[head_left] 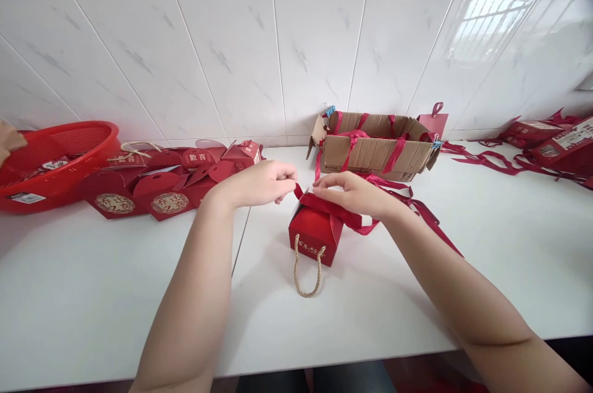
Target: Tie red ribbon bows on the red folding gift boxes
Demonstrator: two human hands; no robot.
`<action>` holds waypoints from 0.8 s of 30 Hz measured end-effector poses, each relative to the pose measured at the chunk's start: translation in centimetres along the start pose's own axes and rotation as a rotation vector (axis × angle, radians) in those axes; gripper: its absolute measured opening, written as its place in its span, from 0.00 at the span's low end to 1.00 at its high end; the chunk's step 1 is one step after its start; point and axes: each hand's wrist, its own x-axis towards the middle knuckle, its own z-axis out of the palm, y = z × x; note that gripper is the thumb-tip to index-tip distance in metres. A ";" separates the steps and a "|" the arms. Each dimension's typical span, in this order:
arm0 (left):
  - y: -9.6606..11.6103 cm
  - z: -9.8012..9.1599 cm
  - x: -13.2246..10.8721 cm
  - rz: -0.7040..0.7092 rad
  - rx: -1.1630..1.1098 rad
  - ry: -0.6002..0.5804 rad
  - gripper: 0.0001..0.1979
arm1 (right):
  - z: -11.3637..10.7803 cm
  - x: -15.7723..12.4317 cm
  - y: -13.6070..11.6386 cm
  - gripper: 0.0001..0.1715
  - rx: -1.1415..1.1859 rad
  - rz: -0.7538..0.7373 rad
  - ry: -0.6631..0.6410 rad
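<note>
A small red gift box (314, 235) with gold lettering stands on the white table, its twisted rope handle (306, 291) hanging down at the front. Red ribbon (345, 215) runs over the top of the box and trails off to the right. At the box's upper left, my left hand (273, 183) has its fingers closed in a pinch on an end of the ribbon. My right hand (349, 192) lies over the top of the box, with fingers bent against the ribbon; its fingertips are partly hidden.
Several red boxes (169, 200) stand left beside a red plastic basket (99, 133); another person's hand (9, 138) is above it. Behind, a cardboard box (365, 155) carries ribbons. More red packages (567, 139) lie far right. The tiled wall (319, 53) borders the table.
</note>
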 end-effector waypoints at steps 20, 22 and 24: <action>-0.6 -3.5 -4.0 0.364 -0.992 0.915 0.05 | -3.3 0.3 2.6 0.28 -0.629 0.100 -0.533; -0.6 -3.6 -4.4 0.367 -0.988 0.910 0.05 | -3.5 0.2 2.4 0.21 -0.617 0.104 -0.495; -0.8 -3.7 -4.6 0.397 -1.003 0.895 0.05 | -4.1 -0.3 2.0 0.18 -0.572 0.129 -0.457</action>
